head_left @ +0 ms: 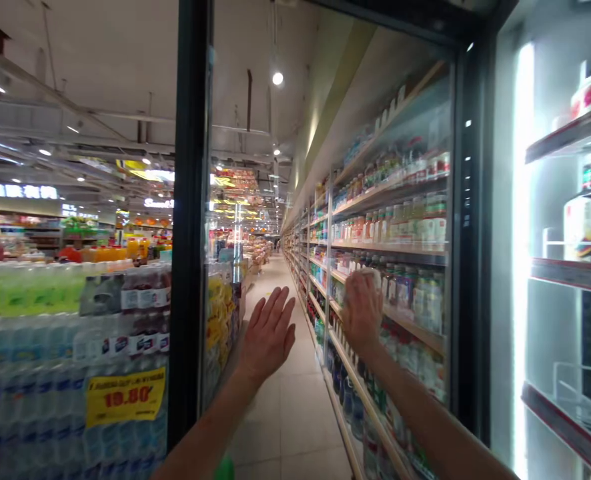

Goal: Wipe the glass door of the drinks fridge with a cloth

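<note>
A glass cooler door [285,193] with a black frame stands open in front of me. My left hand [270,333] is raised toward the pane, palm forward and fingers stretched out, holding nothing. Whether its palm touches the glass I cannot tell. Further right and a little higher, my right hand [361,310] presses a white cloth [372,275] toward the same pane. That hand is slightly blurred, and most of the cloth is hidden behind it.
At right, the lit cooler has shelves [570,275] with bottles [583,220]. Shrink-wrapped bottle packs [30,347] are stacked at left with a yellow price sign [125,398]. Through the glass, an aisle floor [275,407] runs beside long bottle shelves [390,250].
</note>
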Available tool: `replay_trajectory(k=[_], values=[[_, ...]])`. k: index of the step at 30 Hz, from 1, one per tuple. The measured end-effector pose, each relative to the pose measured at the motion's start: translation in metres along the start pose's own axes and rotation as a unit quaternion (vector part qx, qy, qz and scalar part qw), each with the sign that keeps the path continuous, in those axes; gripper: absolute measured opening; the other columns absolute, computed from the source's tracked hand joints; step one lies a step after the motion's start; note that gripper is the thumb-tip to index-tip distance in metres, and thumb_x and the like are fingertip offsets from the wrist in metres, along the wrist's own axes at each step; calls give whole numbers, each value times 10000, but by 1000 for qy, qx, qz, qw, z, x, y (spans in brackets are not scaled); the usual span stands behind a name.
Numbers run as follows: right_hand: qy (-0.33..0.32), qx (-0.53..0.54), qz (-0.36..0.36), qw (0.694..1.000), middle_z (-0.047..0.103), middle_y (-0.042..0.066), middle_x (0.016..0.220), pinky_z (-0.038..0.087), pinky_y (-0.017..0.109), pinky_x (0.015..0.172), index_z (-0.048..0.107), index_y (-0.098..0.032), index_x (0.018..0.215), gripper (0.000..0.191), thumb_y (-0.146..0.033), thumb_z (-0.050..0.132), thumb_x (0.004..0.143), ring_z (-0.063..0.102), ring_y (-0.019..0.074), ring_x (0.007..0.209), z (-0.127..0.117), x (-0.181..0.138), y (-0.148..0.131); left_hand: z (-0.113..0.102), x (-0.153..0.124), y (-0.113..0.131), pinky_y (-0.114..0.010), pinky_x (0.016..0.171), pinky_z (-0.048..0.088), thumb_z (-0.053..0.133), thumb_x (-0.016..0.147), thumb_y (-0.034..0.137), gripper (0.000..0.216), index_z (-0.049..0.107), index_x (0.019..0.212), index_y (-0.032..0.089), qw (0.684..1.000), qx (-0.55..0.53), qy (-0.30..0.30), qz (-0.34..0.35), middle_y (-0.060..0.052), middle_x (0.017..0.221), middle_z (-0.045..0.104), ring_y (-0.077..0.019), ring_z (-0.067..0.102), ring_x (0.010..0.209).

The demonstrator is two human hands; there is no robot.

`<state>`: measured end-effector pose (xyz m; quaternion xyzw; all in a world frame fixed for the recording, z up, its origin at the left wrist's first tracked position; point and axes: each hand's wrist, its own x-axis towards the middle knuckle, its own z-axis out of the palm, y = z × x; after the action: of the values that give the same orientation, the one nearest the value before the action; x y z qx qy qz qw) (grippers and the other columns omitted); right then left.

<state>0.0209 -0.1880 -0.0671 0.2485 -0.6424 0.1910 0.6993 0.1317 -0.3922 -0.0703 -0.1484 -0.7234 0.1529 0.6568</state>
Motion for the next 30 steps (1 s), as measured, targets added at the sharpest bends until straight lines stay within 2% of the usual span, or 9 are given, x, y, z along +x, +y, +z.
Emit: replay_trajectory(k=[2,7,10,12,15,20,25,28,30], values=[[-44,19,-87,995,497,90,1331,210,482,1088,375,-222,1366,522,-210,393,844,313,250,1331,0,1,-2,0,0,0,-387,1071,285,463,844,191,453,424,1291,132,1000,-1,2,-1,-124,1335,488,-220,329,1326],[54,14,68,996,403,130,1402,226,532,1064,346,-189,1383,510,-251,340,877,238,284,1366,3,15,4,-1,0,0,-382,1066,289,456,849,195,423,446,1267,136,1000,0,1,-1,-117,1326,499,-217,344,1317],[-6,94,5,996,342,114,1448,191,545,1084,258,-209,1420,528,-297,280,901,181,273,1390,6,18,-19,-4,2,2,-389,1055,299,449,853,199,392,464,1238,129,1000,-11,4,-10,-120,1309,514,-222,366,1302],[-41,176,-36,983,340,103,1453,167,551,1098,190,-213,1440,543,-324,235,910,170,261,1395,5,17,-42,-6,7,7,-403,1053,300,444,852,194,406,443,1252,122,999,-28,14,-27,-129,1303,517,-221,364,1301],[-48,291,2,956,350,90,1448,152,554,1113,165,-204,1444,554,-370,192,916,176,255,1395,-1,16,-65,-6,23,17,-419,1055,308,422,860,204,463,363,1309,109,995,-77,42,-39,-147,1317,496,-210,334,1319],[-21,413,65,908,297,78,1478,279,470,1095,212,-197,1430,538,-358,164,920,255,224,1372,-12,17,-57,15,55,42,-399,1067,299,374,899,359,492,369,1318,102,996,-86,19,7,-118,1340,483,-196,331,1319],[81,227,14,970,326,88,1463,246,524,1082,255,-236,1416,512,-294,290,909,284,245,1358,-8,17,-16,29,72,51,-467,1117,162,408,890,280,315,528,1164,181,999,18,44,26,-72,1287,538,-197,380,1283],[90,104,9,990,352,122,1445,231,535,1070,253,-220,1418,524,-282,317,901,299,259,1350,-5,16,-2,5,89,18,-468,1133,86,391,890,241,257,556,1082,194,998,29,52,29,-57,1225,581,-183,443,1229],[65,83,4,994,373,132,1431,240,519,1066,258,-211,1415,522,-282,310,900,311,254,1344,-5,15,-1,-19,106,-18,-480,1131,79,383,882,225,271,535,1106,208,997,37,56,-28,-67,1241,567,-188,458,1218]])
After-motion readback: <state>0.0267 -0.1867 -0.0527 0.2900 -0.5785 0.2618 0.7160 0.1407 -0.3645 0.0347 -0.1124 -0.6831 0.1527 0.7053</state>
